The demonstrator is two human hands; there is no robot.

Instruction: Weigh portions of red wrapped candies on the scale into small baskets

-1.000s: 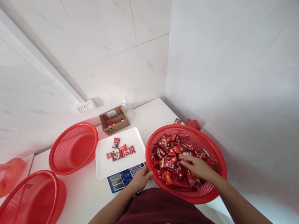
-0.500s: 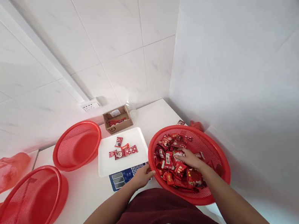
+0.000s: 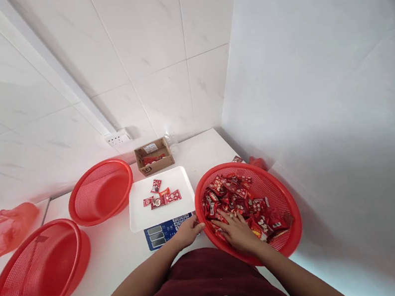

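My left hand (image 3: 188, 231) grips the left rim of a red plastic basket (image 3: 292, 203), its thumb at the edge and the other fingers partly hidden. Inside that basket lies a heap of small red candy packets (image 3: 237, 193), some darker red. My right hand (image 3: 239, 232) rests on the front left of the heap with its fingers spread over the packets. Beside my left hand, a digital scale (image 3: 168, 231) with a blue keypad carries a white tray (image 3: 143, 217). Several wrapped candies (image 3: 162, 198) lie on the tray.
A small cardboard box (image 3: 155, 166) with red packets stands behind the tray, next to a clear plastic bottle (image 3: 172, 142). Two more red baskets (image 3: 101, 192) (image 3: 52, 273) and a red plastic bag (image 3: 7, 230) sit to the left. Walls bound the table behind and right.
My right hand has moved left and toward me across the heap, and its fingers have spread. The packets under it have shifted, some toward the right side. My left hand stays at the rim.
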